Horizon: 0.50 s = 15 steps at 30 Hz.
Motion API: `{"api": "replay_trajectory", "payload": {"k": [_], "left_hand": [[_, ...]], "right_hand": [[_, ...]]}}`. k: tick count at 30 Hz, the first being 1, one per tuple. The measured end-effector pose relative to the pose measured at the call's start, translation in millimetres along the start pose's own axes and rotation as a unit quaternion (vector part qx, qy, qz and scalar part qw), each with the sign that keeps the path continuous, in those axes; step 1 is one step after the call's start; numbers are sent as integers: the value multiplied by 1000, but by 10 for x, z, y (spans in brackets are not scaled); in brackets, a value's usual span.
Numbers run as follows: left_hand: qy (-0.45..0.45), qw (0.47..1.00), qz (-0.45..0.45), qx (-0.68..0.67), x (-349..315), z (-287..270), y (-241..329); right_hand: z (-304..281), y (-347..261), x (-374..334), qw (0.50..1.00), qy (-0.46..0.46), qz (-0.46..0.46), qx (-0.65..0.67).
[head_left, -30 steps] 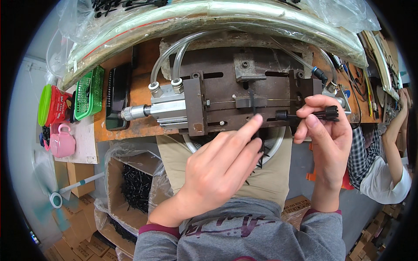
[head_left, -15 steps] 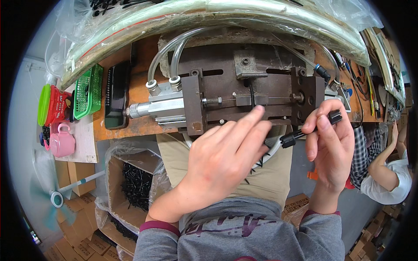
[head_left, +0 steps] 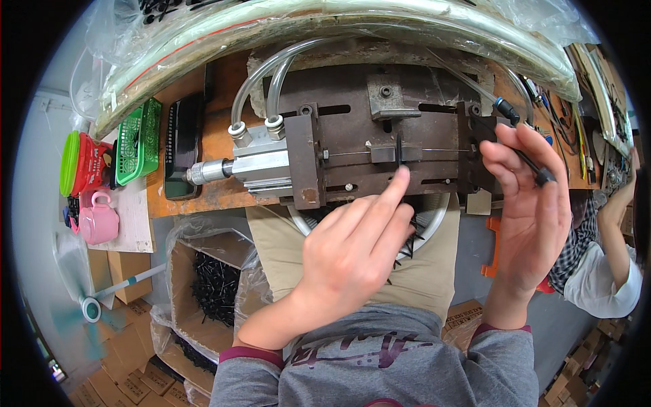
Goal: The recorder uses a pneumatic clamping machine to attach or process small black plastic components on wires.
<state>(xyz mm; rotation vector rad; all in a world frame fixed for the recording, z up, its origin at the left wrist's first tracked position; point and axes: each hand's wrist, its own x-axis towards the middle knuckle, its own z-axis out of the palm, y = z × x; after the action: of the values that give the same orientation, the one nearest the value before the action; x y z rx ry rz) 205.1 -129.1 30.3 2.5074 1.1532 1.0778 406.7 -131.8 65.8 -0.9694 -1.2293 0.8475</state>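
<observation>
My left hand (head_left: 352, 247) reaches over the brown metal fixture (head_left: 352, 129). Its index finger is stretched out, the tip at the lower end of a slim black plastic piece (head_left: 399, 146) standing in the small grey block (head_left: 381, 154). The other fingers bend slightly; their undersides are hidden. At the fixture's right end is my right hand (head_left: 529, 203), raised with the palm turned inward. Between its thumb and fingers lies a black rod-like plastic part (head_left: 525, 159) with a thicker end. Thin metal pins run toward the block from both sides.
A silver air cylinder (head_left: 261, 169) with clear hoses (head_left: 277, 88) is fixed at left. Beside it lie a dark phone-like slab (head_left: 183, 149) and a green basket (head_left: 139, 142). Lower left, a lined carton (head_left: 180, 271) holds black parts. A co-worker's arm (head_left: 614, 230) shows at right.
The cylinder's rod has drawn back left, its knob now standing off the body. My right hand has moved up and right, its fingers loosening around the rod-like part. My left finger stays near the block.
</observation>
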Motion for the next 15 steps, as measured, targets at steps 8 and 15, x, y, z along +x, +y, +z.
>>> {"api": "replay_trajectory", "payload": {"k": [8,15], "left_hand": [[-30,997,-2,75,104,9,-32],[-8,1000,14,-2,306,-315,-49]], "right_hand": [[-43,-91,-100,999,-29,28,6],[29,-79,-155,944,-170,-90,-269]]}}
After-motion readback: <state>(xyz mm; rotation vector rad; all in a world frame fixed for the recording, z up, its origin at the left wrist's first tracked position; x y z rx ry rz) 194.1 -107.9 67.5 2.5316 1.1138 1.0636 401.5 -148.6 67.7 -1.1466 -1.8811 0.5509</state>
